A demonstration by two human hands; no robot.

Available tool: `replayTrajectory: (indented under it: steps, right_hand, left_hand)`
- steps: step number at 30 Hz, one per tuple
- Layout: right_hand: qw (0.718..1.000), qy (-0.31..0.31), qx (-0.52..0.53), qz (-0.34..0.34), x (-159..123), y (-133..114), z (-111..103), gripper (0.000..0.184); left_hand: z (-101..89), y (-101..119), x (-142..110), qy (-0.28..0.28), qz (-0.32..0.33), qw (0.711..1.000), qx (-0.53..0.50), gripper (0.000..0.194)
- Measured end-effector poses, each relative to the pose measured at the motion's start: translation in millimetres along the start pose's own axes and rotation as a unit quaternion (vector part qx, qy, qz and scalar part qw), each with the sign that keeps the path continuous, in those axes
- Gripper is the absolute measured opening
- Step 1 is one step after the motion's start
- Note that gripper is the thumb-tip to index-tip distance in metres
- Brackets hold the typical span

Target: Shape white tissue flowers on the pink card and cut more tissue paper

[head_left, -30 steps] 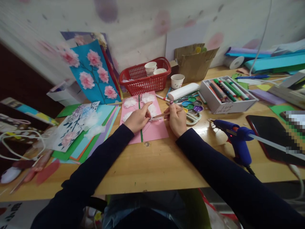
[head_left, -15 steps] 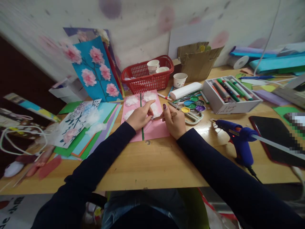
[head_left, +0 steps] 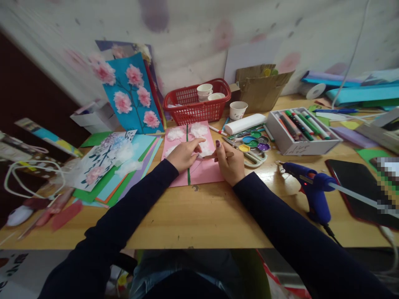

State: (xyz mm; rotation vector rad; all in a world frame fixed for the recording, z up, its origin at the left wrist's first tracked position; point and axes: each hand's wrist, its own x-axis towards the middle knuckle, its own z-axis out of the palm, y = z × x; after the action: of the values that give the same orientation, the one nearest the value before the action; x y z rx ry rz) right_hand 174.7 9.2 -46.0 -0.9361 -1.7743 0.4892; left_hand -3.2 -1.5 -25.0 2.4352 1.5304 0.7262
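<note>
A sheet of pink paper (head_left: 205,176) lies on the table, with a green stripe (head_left: 188,176) down its middle and several white cotton puffs (head_left: 198,130) on it. My left hand (head_left: 183,155) rests on the sheet, fingers apart and slightly bent, the index finger stretched toward a puff right of the stripe. Pinched in my right hand (head_left: 232,162) is a slim brown stick (head_left: 210,156), its tip pointing left at the paper close to my left thumb. Whether it is a pen or a brush I cannot make out. A thin curved line shows below the tip.
Scissors (head_left: 257,161) and a paint palette (head_left: 251,141) lie right of the paper. Farther right are a marker box (head_left: 302,145), a blue glue gun (head_left: 311,187) and a phone (head_left: 358,187). Behind stands a red basket (head_left: 199,112); coloured sheets (head_left: 146,155) lie left.
The camera view has shifted slightly, so the whole scene sits a little lower and to the right. Both hands keep nearly the same pose over the pink paper.
</note>
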Motion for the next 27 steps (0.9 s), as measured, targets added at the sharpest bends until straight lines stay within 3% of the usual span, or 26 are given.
replayTrajectory:
  steps: [13, 19, 23, 27]
  right_hand:
    - [0.999, -0.022, -0.035, -0.011, 0, 5, 3, 0.037]
    - [0.996, 0.044, 0.058, 0.056, 2, 0, -2, 0.043]
    - [0.961, 0.118, 0.197, 0.153, 9, 1, -4, 0.045]
    - [0.921, 0.138, 0.3, 0.206, 16, 4, -5, 0.046]
  left_hand:
    - [0.7, -8, -1, -0.03, -0.023, 0.999, -0.036, 0.061]
    - [1.4, -11, -1, -0.04, -0.04, 0.998, -0.035, 0.063]
    - [-7.7, -10, -1, -0.01, -0.025, 0.999, -0.022, 0.058]
    - [-22.9, 1, -3, -0.007, 0.03, 0.999, -0.032, 0.04]
